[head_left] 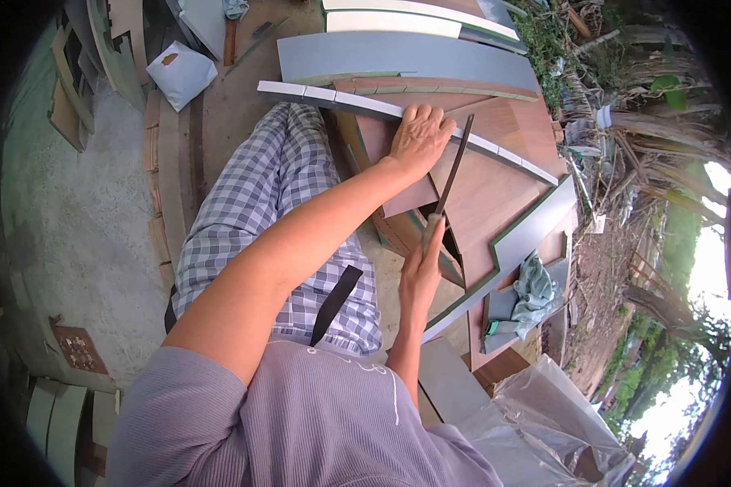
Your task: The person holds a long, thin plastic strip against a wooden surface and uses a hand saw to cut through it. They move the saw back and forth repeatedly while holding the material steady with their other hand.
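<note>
A long narrow strip of white-faced pieces (321,94) lies across the brown boards. My left hand (421,140) grips it near the middle, its fingers curled over the edge. Lower down, my right hand (421,264) is closed round the handle of a long thin dark file (455,166). The file slants up to the right, and its tip is beside the strip, just right of my left hand. Whether the blade touches the strip I cannot tell.
Beyond the strip lie a curved grey board (398,58) and white-edged boards. At right are an angled grey panel (536,221) and a crumpled green cloth (534,294). Plastic sheeting (544,414) covers something at lower right. A white bag (182,75) stands upper left.
</note>
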The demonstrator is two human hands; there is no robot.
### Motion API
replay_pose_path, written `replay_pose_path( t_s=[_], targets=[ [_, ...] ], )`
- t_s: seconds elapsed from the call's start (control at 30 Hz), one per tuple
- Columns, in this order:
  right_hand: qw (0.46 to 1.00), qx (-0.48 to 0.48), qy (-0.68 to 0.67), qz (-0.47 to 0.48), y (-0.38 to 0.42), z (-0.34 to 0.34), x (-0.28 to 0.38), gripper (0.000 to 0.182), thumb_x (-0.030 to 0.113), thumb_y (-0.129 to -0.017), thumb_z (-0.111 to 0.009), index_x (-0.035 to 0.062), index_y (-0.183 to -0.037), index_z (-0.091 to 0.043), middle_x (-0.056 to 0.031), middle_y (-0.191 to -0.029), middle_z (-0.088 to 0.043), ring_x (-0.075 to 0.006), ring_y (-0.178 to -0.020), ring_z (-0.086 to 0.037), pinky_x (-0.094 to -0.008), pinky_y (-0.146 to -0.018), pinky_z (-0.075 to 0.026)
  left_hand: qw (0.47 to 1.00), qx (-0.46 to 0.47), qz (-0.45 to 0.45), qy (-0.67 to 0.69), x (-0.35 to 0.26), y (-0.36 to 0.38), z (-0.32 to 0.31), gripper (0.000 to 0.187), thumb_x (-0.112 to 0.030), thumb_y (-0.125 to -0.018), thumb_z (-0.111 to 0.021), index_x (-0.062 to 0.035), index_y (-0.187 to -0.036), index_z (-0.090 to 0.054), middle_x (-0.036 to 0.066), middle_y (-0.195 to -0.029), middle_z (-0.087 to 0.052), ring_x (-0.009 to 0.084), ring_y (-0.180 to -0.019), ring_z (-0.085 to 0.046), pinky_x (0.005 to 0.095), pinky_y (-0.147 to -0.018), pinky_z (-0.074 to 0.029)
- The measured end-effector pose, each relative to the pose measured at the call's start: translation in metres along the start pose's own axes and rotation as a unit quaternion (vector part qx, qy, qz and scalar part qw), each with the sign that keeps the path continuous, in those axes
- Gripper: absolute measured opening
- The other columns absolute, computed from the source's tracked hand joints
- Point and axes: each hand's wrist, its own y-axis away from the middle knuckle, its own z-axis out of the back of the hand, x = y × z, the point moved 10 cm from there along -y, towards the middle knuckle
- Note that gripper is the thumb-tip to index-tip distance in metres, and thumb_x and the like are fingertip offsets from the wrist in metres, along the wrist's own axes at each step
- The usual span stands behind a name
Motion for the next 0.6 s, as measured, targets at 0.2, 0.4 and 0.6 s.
replay_pose_path(
  t_s=[0.2,0.4,0.6],
  targets=[
    [0.997,-0.035,-0.038,0.058,-0.032,0.011,0.006,0.058,0.009,-0.096,-0.041,0.0226,-0.150,-0.025,-0.0166,-0.072,-0.060,-0.0235,-0.056,-0.054,-0.0361,-0.056,-0.045,1.000,0.023,0.000,-0.005,-0.002,-0.001,-0.005,0.012,-0.009,-0.084,-0.052,-0.0099,-0.093,-0.058,0.008,-0.091,-0.055,0.0230,-0.093,-0.051,0.0379,-0.085,-0.035],
    [0.997,0.017,0.043,0.064,-0.125,0.007,0.057,0.055,0.010,-0.094,-0.042,0.0144,-0.147,-0.027,-0.0275,-0.108,-0.061,-0.0465,-0.090,-0.060,-0.0518,-0.070,-0.046,1.000,-0.018,-0.013,-0.018,-0.002,-0.001,0.010,0.015,-0.007,-0.081,-0.052,-0.0089,-0.095,-0.058,0.007,-0.089,-0.053,0.0243,-0.091,-0.051,0.0383,-0.081,-0.035],
    [0.999,0.016,-0.035,0.012,-0.033,0.004,0.016,0.054,0.010,-0.096,-0.041,0.0146,-0.148,-0.027,-0.0260,-0.121,-0.057,-0.0442,-0.091,-0.062,-0.0473,-0.072,-0.047,0.999,0.031,0.021,0.003,0.002,0.000,0.000,0.013,-0.011,-0.084,-0.052,-0.0100,-0.094,-0.059,0.008,-0.092,-0.056,0.0233,-0.094,-0.052,0.0385,-0.084,-0.035]
  ],
)
